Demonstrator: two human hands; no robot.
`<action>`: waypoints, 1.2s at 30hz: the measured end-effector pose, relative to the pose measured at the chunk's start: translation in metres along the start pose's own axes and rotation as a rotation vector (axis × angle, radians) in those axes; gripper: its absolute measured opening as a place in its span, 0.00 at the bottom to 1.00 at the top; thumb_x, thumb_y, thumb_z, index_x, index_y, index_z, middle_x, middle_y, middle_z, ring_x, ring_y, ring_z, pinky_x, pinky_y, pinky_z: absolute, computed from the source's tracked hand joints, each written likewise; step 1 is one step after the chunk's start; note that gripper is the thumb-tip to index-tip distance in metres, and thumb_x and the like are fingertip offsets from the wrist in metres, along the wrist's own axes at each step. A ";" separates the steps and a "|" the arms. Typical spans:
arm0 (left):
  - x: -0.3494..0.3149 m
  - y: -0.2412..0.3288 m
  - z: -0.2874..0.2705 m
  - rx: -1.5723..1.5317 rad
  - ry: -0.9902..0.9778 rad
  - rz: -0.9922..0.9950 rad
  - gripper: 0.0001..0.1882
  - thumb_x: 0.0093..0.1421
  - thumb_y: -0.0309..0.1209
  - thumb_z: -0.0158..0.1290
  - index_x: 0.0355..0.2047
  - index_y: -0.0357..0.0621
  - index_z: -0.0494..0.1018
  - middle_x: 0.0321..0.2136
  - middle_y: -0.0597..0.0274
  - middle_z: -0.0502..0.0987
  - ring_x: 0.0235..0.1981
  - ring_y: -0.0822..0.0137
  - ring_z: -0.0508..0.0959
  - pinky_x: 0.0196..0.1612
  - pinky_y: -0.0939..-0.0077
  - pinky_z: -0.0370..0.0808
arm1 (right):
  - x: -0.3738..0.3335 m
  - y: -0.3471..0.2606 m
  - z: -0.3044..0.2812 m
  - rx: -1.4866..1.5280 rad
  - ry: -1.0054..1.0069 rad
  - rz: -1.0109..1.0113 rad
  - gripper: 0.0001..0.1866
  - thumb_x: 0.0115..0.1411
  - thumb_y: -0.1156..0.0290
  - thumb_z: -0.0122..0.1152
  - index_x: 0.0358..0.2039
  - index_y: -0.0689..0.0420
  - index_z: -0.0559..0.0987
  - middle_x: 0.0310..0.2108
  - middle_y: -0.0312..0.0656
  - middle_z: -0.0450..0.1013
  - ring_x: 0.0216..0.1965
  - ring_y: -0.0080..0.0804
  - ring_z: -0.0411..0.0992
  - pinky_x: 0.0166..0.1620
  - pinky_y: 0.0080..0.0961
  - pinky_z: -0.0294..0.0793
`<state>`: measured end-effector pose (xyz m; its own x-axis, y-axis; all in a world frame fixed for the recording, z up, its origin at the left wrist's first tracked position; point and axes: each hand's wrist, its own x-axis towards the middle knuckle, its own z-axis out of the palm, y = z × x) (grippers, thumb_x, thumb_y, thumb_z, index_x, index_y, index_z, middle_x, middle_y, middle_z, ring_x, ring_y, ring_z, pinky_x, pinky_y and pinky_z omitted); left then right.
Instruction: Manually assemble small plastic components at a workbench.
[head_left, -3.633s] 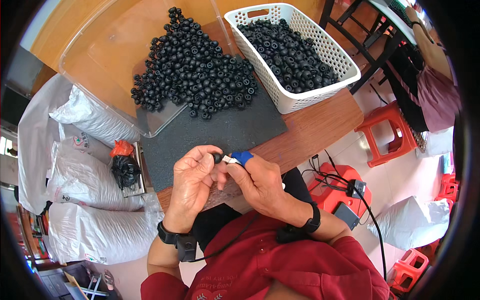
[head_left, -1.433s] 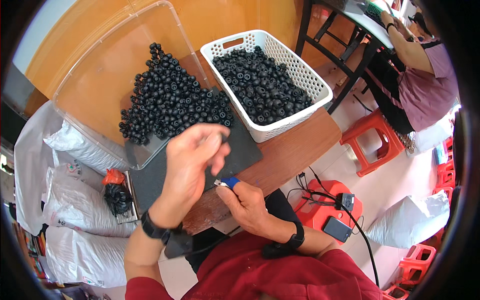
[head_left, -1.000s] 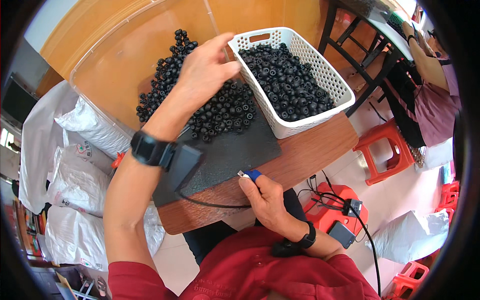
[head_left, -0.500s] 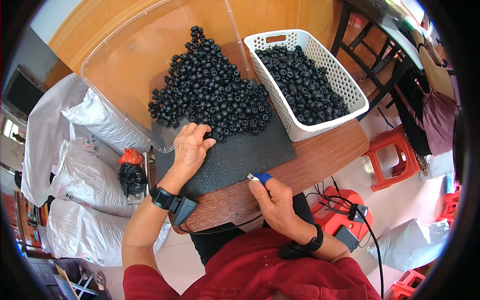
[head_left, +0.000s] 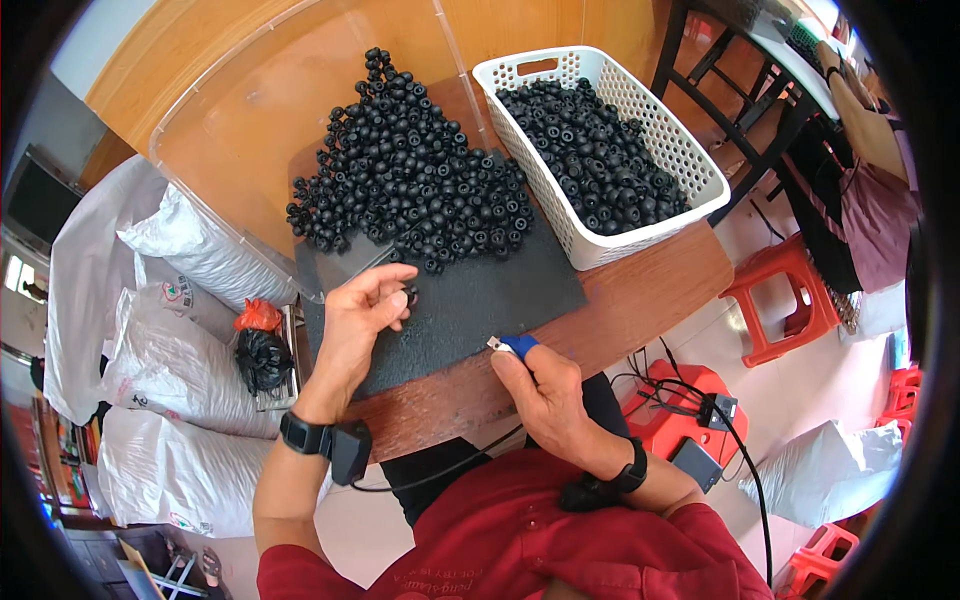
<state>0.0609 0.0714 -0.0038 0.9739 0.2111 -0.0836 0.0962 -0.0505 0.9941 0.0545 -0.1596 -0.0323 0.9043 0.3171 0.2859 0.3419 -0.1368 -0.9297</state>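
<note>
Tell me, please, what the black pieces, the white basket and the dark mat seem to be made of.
Black pieces: possibly plastic or rubber, smooth and slightly glossy, given their small highlights; the look leaves it open.
White basket: probably moulded plastic, smooth, given its rounded rim and regular holes.
Dark mat: perhaps rubber, mostly dull, with a bumpy surface.

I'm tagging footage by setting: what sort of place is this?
Probably a small workshop: a heap of small black pieces lies by a white basket of more, and bulging white sacks are stacked to the left.
</note>
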 end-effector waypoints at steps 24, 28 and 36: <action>-0.074 -0.005 0.060 -0.458 -0.257 -0.208 0.15 0.59 0.23 0.53 0.46 0.29 0.71 0.33 0.52 0.79 0.28 0.68 0.79 0.31 0.78 0.76 | 0.002 -0.003 0.010 0.038 0.071 -0.079 0.09 0.58 0.70 0.61 0.26 0.61 0.74 0.18 0.45 0.69 0.18 0.41 0.70 0.21 0.32 0.66; -0.072 0.003 0.058 -0.586 -0.206 -0.215 0.13 0.61 0.25 0.52 0.45 0.30 0.71 0.32 0.50 0.79 0.29 0.67 0.79 0.32 0.77 0.75 | 0.003 -0.006 0.004 0.064 0.047 -0.051 0.10 0.62 0.69 0.57 0.26 0.61 0.73 0.19 0.46 0.68 0.18 0.42 0.70 0.21 0.33 0.66; -0.072 -0.002 0.049 -0.628 -0.125 -0.127 0.13 0.62 0.28 0.52 0.43 0.31 0.71 0.31 0.50 0.78 0.30 0.66 0.79 0.34 0.74 0.75 | 0.000 -0.005 0.011 0.022 0.047 -0.148 0.10 0.61 0.72 0.57 0.24 0.61 0.72 0.18 0.46 0.67 0.17 0.42 0.68 0.20 0.34 0.65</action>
<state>0.0008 0.0087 -0.0035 0.9830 0.0611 -0.1729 0.1103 0.5558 0.8239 0.0502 -0.1490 -0.0304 0.8557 0.2882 0.4297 0.4666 -0.0709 -0.8816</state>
